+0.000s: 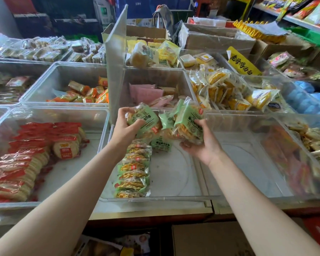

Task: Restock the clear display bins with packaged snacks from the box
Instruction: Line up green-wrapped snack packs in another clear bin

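My left hand (pixel 127 129) grips a green-wrapped rice cracker pack (pixel 146 115) above the far end of the middle clear bin (pixel 174 197). My right hand (pixel 201 143) holds a bundle of green cracker packs (pixel 188 121) from beneath, just to the right of it. A neat row of the same green packs (pixel 133 170) stands on edge along the bin's left side, and a few loose ones (pixel 161 144) lie at its far end. The bin's hinged clear lid (pixel 116 58) stands raised. A cardboard box (pixel 207 239) sits below the counter edge.
A bin of red-wrapped crackers (pixel 26 159) lies to the left, a mostly bare clear bin (pixel 248 154) to the right. Behind are bins of orange packs (pixel 85 93), pink packs (pixel 146 93) and yellow snacks (pixel 225 89). Open cartons (pixel 216 37) stand further back.
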### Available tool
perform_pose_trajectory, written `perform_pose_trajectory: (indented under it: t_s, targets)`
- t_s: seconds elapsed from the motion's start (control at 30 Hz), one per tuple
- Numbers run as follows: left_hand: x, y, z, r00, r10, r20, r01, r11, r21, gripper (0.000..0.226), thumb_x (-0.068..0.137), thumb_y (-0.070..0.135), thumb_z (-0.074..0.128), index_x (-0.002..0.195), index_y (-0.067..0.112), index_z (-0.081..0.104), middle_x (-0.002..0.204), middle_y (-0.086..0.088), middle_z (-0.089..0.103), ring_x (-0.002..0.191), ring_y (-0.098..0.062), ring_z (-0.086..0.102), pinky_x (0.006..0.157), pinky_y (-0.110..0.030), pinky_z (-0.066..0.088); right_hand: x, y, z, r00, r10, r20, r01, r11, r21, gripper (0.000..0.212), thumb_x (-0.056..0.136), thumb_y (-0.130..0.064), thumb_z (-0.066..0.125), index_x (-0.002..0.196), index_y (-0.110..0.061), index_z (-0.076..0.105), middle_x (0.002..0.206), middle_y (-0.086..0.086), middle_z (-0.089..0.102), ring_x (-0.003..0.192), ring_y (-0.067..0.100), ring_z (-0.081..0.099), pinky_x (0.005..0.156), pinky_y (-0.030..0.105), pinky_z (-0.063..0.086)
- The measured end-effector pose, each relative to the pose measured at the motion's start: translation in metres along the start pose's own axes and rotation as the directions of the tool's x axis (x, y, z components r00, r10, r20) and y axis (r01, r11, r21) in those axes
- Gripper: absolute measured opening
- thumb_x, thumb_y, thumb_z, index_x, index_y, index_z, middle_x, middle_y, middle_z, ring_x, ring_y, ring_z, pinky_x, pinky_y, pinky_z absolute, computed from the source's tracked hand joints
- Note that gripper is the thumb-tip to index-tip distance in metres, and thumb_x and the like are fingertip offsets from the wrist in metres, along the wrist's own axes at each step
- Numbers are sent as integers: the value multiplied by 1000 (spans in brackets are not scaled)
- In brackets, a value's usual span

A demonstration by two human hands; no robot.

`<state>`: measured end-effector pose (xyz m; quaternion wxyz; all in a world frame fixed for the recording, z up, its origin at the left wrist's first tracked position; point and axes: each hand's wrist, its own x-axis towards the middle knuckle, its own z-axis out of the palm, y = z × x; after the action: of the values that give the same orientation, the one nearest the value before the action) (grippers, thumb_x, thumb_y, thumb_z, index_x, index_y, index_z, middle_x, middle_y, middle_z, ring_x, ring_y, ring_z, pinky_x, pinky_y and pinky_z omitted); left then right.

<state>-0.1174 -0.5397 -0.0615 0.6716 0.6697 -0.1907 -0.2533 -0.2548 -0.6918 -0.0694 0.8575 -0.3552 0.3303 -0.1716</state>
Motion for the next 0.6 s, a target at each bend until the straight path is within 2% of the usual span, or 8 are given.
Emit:
perform_pose_trajectory:
  t_s: [0.07,0.13,0.17,0.23,0.27,0.33,0.5,0.6]
  targets:
    - [4,-1,-3,998,40,-56,-32,989,143,22,93,10,53,104,24,40,92,-2,60,69,-12,67,52,-23,56,6,-16,-5,994,-93,53,104,958,-267,41,68,-29,68,106,-16,57,89,6,65,78,19,62,63,29,49]
    - [9,-3,-11,990,64,-127,-42,985,169,23,93,9,52,107,24,41,91,4,55,77,-13,64,62,-31,59,12,-33,-7,987,-110,114,157,782,-603,59,62,-28,77,116,-21,52,101,4,64,90,20,62,69,29,52]
    - [12,-5,-16,985,67,-160,-40,985,168,24,92,9,52,107,24,41,92,4,54,82,-16,63,71,-38,59,15,-41,-5,986,-89,139,164,611,-775,62,68,-24,77,122,-21,48,108,3,62,97,20,60,74,28,52]
    - [14,-8,-23,982,58,-180,-23,981,191,26,91,9,52,107,26,41,96,1,55,90,-24,64,82,-47,56,20,-45,4,977,23,211,210,50,-976,63,78,-21,72,132,-17,40,122,4,55,105,18,54,84,24,45]
    - [14,-10,-24,983,55,-174,-17,977,211,26,91,9,53,108,25,41,97,1,55,90,-24,64,82,-47,55,24,-41,9,965,134,227,252,-213,-944,66,78,-23,72,134,-16,38,127,4,52,108,19,52,86,23,41]
    - [11,-16,-24,987,65,-147,-27,969,247,25,92,9,53,109,24,42,94,6,53,80,-13,64,76,-41,58,34,-20,20,932,333,140,299,-492,-818,73,74,-28,76,135,-18,38,132,3,51,112,22,52,90,25,42]
    - [9,-21,-18,999,43,-25,-33,945,324,28,90,9,55,107,26,41,101,-6,58,76,-15,65,66,-37,59,52,16,39,924,366,-108,274,-833,-480,79,79,-30,73,143,-18,29,137,5,45,115,25,50,91,37,45]
    - [10,-24,-13,999,40,-33,-28,953,300,27,90,11,55,107,27,42,111,-10,57,80,-16,65,69,-37,58,51,38,46,947,311,-77,286,-929,-236,61,87,-21,64,141,-14,36,130,6,48,107,25,50,86,37,42]
